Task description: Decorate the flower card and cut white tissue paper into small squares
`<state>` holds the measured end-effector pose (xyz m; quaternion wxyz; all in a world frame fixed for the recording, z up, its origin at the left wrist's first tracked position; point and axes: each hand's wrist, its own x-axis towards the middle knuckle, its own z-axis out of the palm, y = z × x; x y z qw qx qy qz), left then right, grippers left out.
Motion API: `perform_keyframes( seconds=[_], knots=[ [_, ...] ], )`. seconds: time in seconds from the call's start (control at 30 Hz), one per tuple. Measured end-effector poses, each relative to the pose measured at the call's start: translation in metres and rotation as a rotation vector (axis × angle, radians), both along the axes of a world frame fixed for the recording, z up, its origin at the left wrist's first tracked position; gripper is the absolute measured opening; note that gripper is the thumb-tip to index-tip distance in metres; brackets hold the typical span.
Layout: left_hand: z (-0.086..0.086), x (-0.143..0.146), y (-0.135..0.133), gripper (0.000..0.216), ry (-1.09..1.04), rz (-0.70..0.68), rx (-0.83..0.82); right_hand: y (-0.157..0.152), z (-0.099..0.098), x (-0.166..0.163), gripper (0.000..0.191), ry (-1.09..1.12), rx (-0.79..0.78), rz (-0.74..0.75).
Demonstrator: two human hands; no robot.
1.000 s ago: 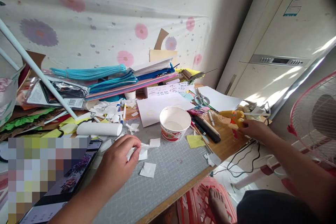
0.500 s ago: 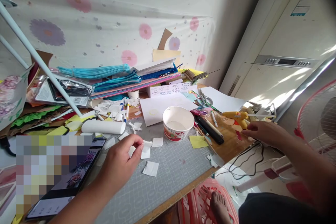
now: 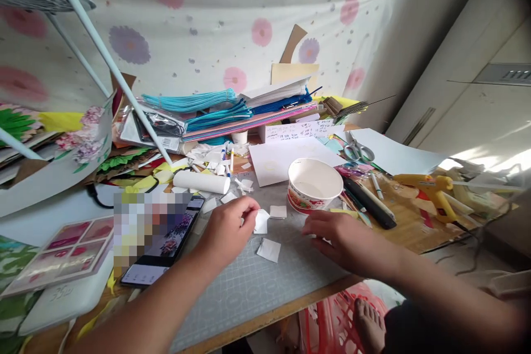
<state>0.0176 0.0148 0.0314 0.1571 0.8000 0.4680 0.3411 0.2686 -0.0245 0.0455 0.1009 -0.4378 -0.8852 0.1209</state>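
Observation:
My left hand [image 3: 230, 227] is closed in a pinch on a small white paper piece [image 3: 261, 222] over the grey cutting mat [image 3: 232, 293]. My right hand [image 3: 342, 238] hovers over the mat in front of the paper bowl [image 3: 314, 183], fingers loosely bent and apart, with nothing visible in them. Another white paper square [image 3: 269, 250] lies flat below the pinched piece, and a small paper stack [image 3: 277, 212] sits between it and the bowl. On the wood at the right, the yellow glue gun [image 3: 431, 188] lies on its side, away from both hands.
A phone [image 3: 166, 249] lies left of my left arm. Behind it are a white paper roll [image 3: 202, 182] and many scraps. Scissors [image 3: 357, 150], a black tool [image 3: 369, 203] and a white sheet [image 3: 406, 152] occupy the right. Blue craft stems [image 3: 194, 99] are piled behind.
My right hand has moved left from the glue gun to the front of the bowl. My left hand still pinches the paper. The camera view has shifted left.

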Motion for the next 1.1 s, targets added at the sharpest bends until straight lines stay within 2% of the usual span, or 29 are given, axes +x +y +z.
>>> perform_keyframes(
  seconds=[0.13,0.23,0.3,0.37,0.43,0.6,0.67,0.73,0.8,0.87,0.93,1.0,1.1],
  knots=[
    [-0.002,0.001,0.001,0.016,0.012,0.009,-0.020,-0.001,-0.003,-0.022,0.027,0.014,0.301,-0.028],
    [-0.006,0.001,0.002,0.016,0.008,-0.004,-0.028,0.005,0.003,-0.019,0.028,-0.029,0.558,-0.215],
    [-0.008,0.002,0.001,0.016,0.000,-0.022,-0.030,0.011,0.006,-0.011,0.027,-0.112,0.601,-0.343],
    [-0.010,0.002,0.001,0.017,-0.005,-0.040,-0.031,0.017,0.007,-0.001,0.024,-0.208,0.540,-0.389],
    [-0.011,0.003,0.000,0.017,-0.009,-0.048,-0.030,0.023,0.004,0.007,0.024,-0.235,0.453,-0.365],
    [-0.010,0.003,0.000,0.016,-0.040,-0.046,-0.038,0.032,0.001,0.022,0.024,-0.105,0.312,-0.290],
    [-0.009,0.003,0.000,0.015,-0.068,-0.049,-0.047,0.031,0.004,0.027,0.021,-0.074,0.307,-0.285],
    [-0.009,0.004,0.000,0.014,-0.099,-0.055,-0.050,0.026,0.008,0.028,0.027,0.024,0.394,-0.278],
    [-0.008,0.004,-0.001,0.014,-0.126,-0.072,-0.038,0.017,0.010,0.019,0.023,0.186,0.486,-0.233],
    [-0.006,0.005,-0.004,0.013,-0.153,-0.105,-0.003,0.007,0.008,0.003,0.012,0.332,0.460,-0.171],
    [-0.004,0.005,-0.006,0.012,-0.178,-0.158,0.043,-0.002,0.002,-0.017,0.011,0.414,0.326,-0.120],
    [-0.002,0.005,-0.009,0.010,-0.206,-0.231,0.114,-0.007,-0.005,-0.033,0.018,0.481,0.185,-0.090],
    [0.001,0.006,-0.012,0.010,-0.254,-0.341,0.235,-0.007,-0.010,-0.045,0.020,0.597,0.046,-0.030]
  ],
)
